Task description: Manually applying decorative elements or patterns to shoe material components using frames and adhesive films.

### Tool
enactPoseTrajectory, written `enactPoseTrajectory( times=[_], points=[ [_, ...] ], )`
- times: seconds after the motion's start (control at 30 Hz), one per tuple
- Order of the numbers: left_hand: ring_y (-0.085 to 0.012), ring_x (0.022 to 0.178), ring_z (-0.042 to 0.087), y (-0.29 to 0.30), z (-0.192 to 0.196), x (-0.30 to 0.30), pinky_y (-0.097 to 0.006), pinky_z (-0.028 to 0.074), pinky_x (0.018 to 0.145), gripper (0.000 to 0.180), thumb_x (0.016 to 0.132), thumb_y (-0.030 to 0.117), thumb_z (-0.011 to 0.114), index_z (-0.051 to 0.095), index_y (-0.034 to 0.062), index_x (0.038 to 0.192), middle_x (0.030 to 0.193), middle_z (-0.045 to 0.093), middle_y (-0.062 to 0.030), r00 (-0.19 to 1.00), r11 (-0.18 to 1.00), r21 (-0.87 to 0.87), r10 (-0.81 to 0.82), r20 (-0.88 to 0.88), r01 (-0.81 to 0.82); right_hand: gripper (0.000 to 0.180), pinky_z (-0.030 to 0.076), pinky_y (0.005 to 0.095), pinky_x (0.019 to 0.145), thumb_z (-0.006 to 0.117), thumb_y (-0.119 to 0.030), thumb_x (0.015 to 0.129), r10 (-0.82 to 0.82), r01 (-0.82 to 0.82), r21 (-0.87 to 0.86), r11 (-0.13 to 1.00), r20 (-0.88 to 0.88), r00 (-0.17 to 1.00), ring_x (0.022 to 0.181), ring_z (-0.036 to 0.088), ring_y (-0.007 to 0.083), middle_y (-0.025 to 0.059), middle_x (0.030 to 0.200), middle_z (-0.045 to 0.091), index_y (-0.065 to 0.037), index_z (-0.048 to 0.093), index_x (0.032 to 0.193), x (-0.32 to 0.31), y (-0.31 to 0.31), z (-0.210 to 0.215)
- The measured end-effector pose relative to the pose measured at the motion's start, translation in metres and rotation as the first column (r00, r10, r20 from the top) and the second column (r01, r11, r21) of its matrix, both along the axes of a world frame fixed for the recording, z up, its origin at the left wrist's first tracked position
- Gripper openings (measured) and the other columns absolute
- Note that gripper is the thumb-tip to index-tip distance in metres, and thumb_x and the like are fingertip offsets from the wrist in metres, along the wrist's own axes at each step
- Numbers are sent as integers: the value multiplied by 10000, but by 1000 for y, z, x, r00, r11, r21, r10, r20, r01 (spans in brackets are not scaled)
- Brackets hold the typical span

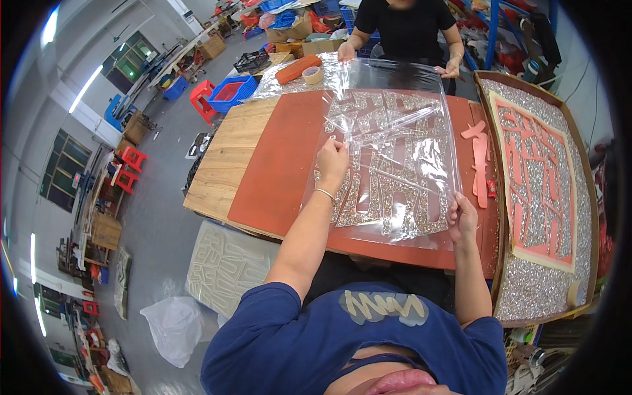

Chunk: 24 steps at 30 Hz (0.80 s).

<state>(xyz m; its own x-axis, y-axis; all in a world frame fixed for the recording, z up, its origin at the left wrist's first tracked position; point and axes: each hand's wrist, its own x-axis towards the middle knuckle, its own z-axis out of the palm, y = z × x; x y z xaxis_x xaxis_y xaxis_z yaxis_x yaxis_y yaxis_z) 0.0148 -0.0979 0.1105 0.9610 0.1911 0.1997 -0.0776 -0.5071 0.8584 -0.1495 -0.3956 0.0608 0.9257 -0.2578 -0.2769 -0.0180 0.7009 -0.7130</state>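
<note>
A clear plastic film [401, 112] is stretched over a glittery silver cut-out panel [388, 184] that lies on a red-brown mat [276, 164] on the wooden table [224, 164]. My left hand [332, 158] pinches a wrinkled fold of the film near its middle left. At the near right corner of the film my right hand [463, 217] grips its edge. Across the table, another person's two hands [347, 52] [451, 67] hold the film's far edge.
A framed tray [586, 197] with a glittery red-and-silver panel stands to the right. A tape roll [313, 74] and an orange roll [297, 68] lie at the far left of the table. Red cut-off strips [479, 158] rest beside the film. Red stools, crates and bags stand on the floor at left.
</note>
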Motion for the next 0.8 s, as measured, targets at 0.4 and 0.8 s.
enactPoseTrajectory(
  times=[0.4,0.8],
  points=[
    [-170,538,615,-10,-41,22,-317,477,506,105,784,59,670,608,-25,789,632,639,-116,975,925,-352,193,111,-143,112,309,183,365,533,-178,925,-20,19,-100,995,-4,1000,424,419,61,-19,585,499,-70,552,949,-4,-6,-2],
    [-191,470,595,12,-33,-51,-315,537,433,84,858,18,584,533,-45,839,665,605,-130,990,547,-826,77,-115,-139,112,323,195,365,517,-152,935,42,-41,-29,999,24,999,406,420,86,37,561,512,-59,479,887,-67,18,-17]
  ],
)
